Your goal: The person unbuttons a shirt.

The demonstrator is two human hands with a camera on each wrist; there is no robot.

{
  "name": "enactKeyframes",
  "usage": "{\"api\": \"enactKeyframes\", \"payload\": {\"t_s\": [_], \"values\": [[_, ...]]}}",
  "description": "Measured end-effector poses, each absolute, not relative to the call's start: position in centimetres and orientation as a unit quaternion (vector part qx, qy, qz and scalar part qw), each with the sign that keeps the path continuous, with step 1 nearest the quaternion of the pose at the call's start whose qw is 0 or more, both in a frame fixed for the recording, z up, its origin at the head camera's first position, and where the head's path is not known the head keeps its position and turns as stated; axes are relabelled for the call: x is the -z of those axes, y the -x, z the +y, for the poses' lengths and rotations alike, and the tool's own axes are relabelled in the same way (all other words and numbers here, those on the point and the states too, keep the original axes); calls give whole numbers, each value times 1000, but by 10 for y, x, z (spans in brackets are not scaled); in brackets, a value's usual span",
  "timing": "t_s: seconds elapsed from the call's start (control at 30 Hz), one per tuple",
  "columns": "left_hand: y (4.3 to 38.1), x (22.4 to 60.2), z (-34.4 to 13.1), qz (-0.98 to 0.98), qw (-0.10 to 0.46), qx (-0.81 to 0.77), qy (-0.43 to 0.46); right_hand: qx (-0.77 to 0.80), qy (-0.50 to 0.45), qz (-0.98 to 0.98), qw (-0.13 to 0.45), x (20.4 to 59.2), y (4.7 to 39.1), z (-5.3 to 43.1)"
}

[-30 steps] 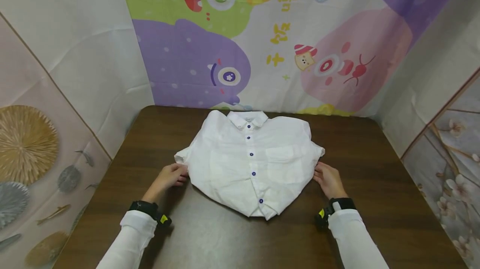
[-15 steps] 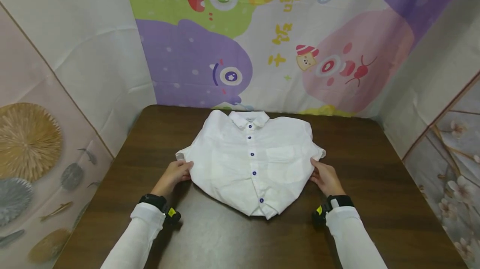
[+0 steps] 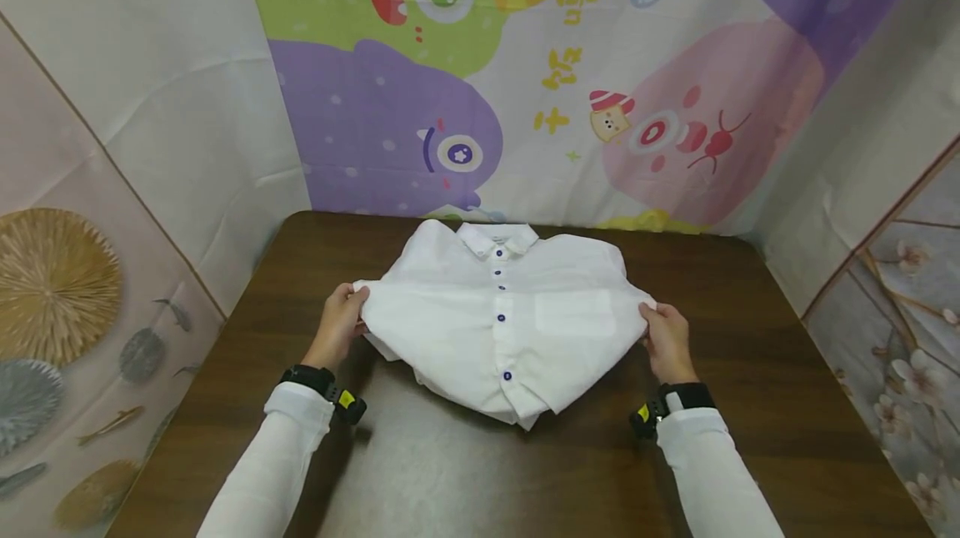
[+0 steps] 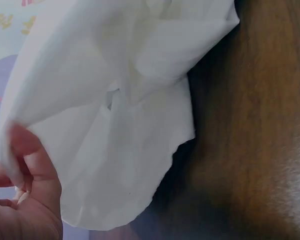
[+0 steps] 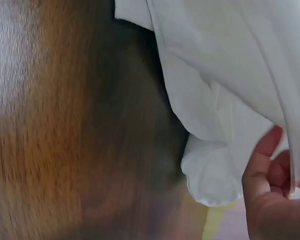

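Note:
A white button-up shirt with dark blue buttons and a chest pocket lies front up on the table, its collar at the far side. My left hand pinches the shirt's left edge between thumb and fingers and holds it raised. On the opposite edge my right hand pinches the cloth in the same way. Both wrist views show the shirt's cloth hanging in folds from the raised edges. A rounded sleeve end shows below the lifted layer in the right wrist view.
The brown wooden table extends around the shirt. A cartoon-printed curtain hangs behind its far edge, and patterned cloth panels stand at both sides.
Both hands have moved from beside the shirt to its side edges, taken hold of the cloth and lifted it. The upper layer is now raised and pulled wider, and the bottom tip has shifted slightly away.

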State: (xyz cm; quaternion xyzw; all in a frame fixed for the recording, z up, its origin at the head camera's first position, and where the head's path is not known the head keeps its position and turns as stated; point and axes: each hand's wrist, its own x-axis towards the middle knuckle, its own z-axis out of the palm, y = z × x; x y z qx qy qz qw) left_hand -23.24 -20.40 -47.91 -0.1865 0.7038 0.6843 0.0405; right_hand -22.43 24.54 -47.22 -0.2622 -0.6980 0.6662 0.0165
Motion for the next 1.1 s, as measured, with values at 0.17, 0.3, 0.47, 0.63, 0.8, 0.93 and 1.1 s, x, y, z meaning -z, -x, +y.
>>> {"api": "enactKeyframes", "payload": {"t_s": [0.17, 0.3, 0.47, 0.63, 0.8, 0.93, 1.1], "values": [[235, 480, -207, 688, 32, -701, 186, -567, 255, -783, -16, 476, 223, 254], [233, 485, -209, 714, 64, -671, 189, -514, 232, -822, -82, 485, 216, 264], [223, 493, -212, 732, 123, -645, 179, -514, 201, -823, -138, 496, 202, 275], [212, 500, -217, 708, 139, -677, 146, -555, 150, -804, -148, 499, 187, 283], [201, 507, -220, 725, 159, -667, 62, -587, 130, -780, -172, 497, 175, 287], [194, 509, -217, 733, 145, -664, 24, -650, 110, -729, -184, 496, 169, 291], [190, 506, -209, 754, 97, -650, 14, -675, 62, -713, -182, 499, 167, 287]]}}
